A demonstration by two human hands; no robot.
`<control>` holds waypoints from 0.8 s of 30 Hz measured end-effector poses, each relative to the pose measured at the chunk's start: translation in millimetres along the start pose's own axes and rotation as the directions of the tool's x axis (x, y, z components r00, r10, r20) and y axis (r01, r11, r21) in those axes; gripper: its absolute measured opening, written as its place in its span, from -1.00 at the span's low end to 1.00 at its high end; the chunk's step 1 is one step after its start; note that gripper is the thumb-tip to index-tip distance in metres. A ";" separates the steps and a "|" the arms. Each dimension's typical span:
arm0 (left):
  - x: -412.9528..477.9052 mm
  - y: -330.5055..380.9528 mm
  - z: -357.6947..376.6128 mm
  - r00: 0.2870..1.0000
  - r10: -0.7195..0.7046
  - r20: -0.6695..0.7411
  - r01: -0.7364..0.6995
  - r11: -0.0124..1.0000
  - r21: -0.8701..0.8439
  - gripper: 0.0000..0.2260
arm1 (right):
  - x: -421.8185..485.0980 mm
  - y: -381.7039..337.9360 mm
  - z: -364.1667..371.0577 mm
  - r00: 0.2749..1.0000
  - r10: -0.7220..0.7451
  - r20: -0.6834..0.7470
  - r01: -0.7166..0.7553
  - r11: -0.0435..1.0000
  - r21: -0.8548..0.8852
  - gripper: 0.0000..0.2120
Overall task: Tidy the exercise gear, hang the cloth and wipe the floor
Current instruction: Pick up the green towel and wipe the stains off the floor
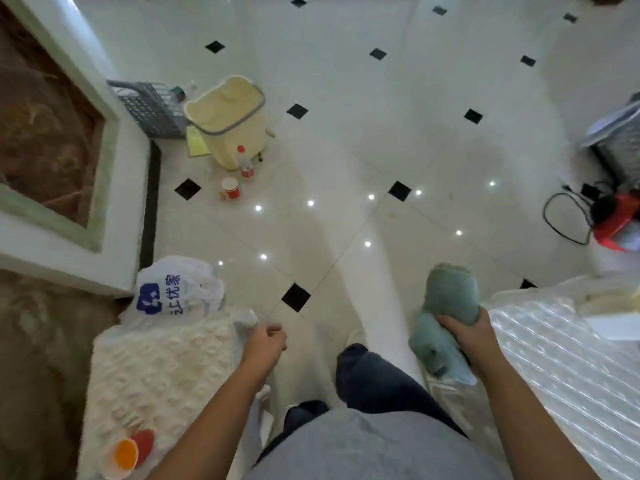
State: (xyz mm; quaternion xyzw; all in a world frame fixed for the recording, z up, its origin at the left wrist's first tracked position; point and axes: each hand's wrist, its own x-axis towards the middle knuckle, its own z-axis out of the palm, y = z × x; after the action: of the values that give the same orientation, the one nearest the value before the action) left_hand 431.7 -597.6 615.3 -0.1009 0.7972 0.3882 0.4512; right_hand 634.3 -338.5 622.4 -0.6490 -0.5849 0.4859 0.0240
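Clutching one green cloth (450, 296) in right hand (467, 332) fingers (447, 321); left hand (265, 342) fingers loosely curled, empty

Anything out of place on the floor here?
A bottle and red cup stand on the floor beside the yellow bin, small scraps around them. Grey basket leans tilted beside it; black cable lies loose at right.

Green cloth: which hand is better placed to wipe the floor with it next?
Right. The right hand grips the green cloth; the left hand hangs loosely curled by the white cushion and seems empty.
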 end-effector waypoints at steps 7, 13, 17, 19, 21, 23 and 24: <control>63.0 115.6 56.2 0.999 0.021 0.028 -0.022 0.999 0.048 -0.73 | 72.4 -69.2 -18.5 0.995 0.089 -0.037 -0.080 0.976 0.203 -0.29; 125.2 215.2 104.4 0.999 -0.039 0.031 0.039 0.999 0.006 -0.78 | 181.5 -134.7 -35.2 0.995 0.098 -0.031 -0.091 0.980 0.178 -0.29; 166.1 265.4 122.0 0.999 -0.043 0.014 0.042 0.993 0.111 -0.80 | 232.6 -177.8 -41.0 0.993 0.117 0.010 -0.116 0.977 0.180 -0.49; 194.6 286.9 129.9 0.999 -0.048 0.005 0.046 0.988 0.148 -0.82 | 262.9 -190.7 -37.6 0.990 0.142 0.011 -0.141 0.976 0.168 -0.41; 230.1 310.2 144.3 0.998 -0.068 0.009 0.066 0.983 0.174 -0.82 | 297.3 -201.0 -34.9 0.985 0.170 -0.010 -0.166 0.971 0.172 -0.35; 270.8 336.3 168.1 0.996 -0.085 0.034 0.076 0.975 0.210 -0.85 | 336.4 -209.0 -35.4 0.976 0.215 -0.046 -0.203 0.962 0.184 -0.31; 292.6 351.5 182.9 0.994 -0.092 0.063 0.075 0.967 0.243 -0.87 | 356.3 -212.1 -35.9 0.967 0.249 -0.059 -0.233 0.953 0.195 -0.28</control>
State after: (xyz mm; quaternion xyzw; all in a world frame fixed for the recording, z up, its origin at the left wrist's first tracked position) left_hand 201.8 -173.9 514.1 -0.0646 0.8162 0.2729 0.5051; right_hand 446.1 26.4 553.7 -0.7300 -0.4515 0.5107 0.0494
